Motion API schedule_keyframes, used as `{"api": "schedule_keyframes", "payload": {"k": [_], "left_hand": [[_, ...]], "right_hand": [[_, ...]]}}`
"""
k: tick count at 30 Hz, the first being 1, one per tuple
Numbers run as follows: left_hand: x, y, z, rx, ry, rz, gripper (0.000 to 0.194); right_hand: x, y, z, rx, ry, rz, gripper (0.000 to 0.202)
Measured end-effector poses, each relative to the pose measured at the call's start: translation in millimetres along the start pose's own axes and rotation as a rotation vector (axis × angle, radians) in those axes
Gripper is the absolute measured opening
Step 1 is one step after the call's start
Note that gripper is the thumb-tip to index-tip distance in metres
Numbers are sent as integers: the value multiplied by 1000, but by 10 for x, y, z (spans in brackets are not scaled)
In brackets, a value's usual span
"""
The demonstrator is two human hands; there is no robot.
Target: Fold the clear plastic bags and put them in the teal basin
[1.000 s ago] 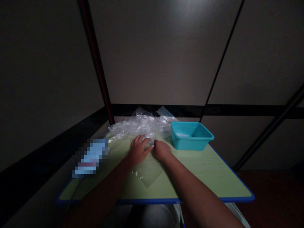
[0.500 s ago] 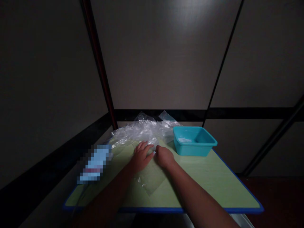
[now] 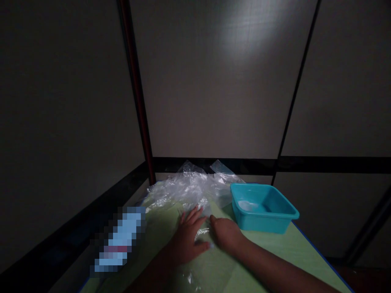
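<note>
A thin clear plastic bag (image 3: 210,268) lies flat on the green table, its outline faint. My left hand (image 3: 187,240) rests on it with the fingers spread and the thumb stretched toward the right. Close beside it, my right hand (image 3: 227,234) is closed, fingers curled under and seemingly gripping the bag's edge; the fingertips are hidden. Beyond both hands spreads a crumpled heap of clear plastic bags (image 3: 192,185).
To the right of the heap stands a turquoise plastic basin (image 3: 262,224) with something whitish and clear inside. A blurred-out light blue object (image 3: 125,236) is at the left. The green table (image 3: 308,256) has a blue edge, with panelled walls behind and to the left.
The view has tilted up and come nearer, so everything sits lower in the picture. My left hand's thumb is spread farther from its fingers; my right hand remains closed.
</note>
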State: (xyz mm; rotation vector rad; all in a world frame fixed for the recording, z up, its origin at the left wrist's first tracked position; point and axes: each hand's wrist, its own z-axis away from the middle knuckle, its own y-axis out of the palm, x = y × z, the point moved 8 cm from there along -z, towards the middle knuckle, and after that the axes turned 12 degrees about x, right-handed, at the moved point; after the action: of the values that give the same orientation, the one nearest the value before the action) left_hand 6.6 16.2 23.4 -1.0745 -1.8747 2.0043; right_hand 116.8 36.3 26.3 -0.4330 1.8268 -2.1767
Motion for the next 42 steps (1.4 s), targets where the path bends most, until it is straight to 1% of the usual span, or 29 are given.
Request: {"api": "schedule_keyframes", "payload": {"k": [2, 4, 5, 6, 7, 8, 9, 10, 11, 12, 13, 15, 17, 19, 24, 27, 30, 36, 38, 42], "left_hand": [[-29, 62, 0, 107, 33, -11, 93], [-35, 131, -16, 186, 64, -27, 104], [-20, 168, -36, 202, 70, -36, 104], [10, 215, -68, 212, 68, -48, 101], [60, 271, -107, 214, 51, -62, 93], [127, 340, -151, 219, 20, -82, 81], [207, 422, -192, 232, -21, -105, 68], [290, 511, -223, 253, -63, -131, 60], [361, 593, -241, 271, -91, -157, 58], [412, 663, -244, 284, -98, -182, 59], [439, 717, -232, 293, -85, -204, 64], [454, 765, -170, 291, -47, -235, 78], [430, 751, -88, 288, -17, -246, 87], [378, 699, -18, 298, -4, -236, 92], [139, 467, 63, 325, 34, -178, 98], [29, 357, 77, 360, 24, -148, 102], [4, 313, 72, 384, -15, -127, 106], [-13, 271, 36, 328, 9, -117, 105], [-16, 260, 24, 338, 2, -107, 105], [4, 259, -1, 395, -29, -82, 104]], "right_hand": [[-5, 27, 49, -41, -37, 27, 32], [13, 43, 86, -62, -91, 39, 30], [21, 49, 95, -61, -117, 41, 29], [27, 51, 96, -59, -139, 43, 29], [28, 51, 89, -55, -156, 45, 29], [28, 53, 74, -50, -170, 50, 29], [27, 55, 55, -46, -185, 54, 30], [23, 57, 31, -43, -196, 57, 31], [16, 56, 7, -47, -204, 54, 31], [5, 52, -15, -55, -207, 47, 32], [-8, 48, -34, -65, -208, 37, 32], [-40, 42, -59, -79, -197, 12, 32], [-57, 44, -62, -77, -194, -3, 31], [-60, 44, -48, -70, -196, -8, 30], [-48, 36, 0, -69, -197, -12, 31], [-40, 36, 16, -81, -198, -15, 31], [-39, 58, 14, -68, -182, -3, 30], [-39, 69, 14, -57, -186, -34, 30], [-45, 68, 17, -66, -191, -36, 29], [-56, 78, 3, -87, -195, 0, 27]]}}
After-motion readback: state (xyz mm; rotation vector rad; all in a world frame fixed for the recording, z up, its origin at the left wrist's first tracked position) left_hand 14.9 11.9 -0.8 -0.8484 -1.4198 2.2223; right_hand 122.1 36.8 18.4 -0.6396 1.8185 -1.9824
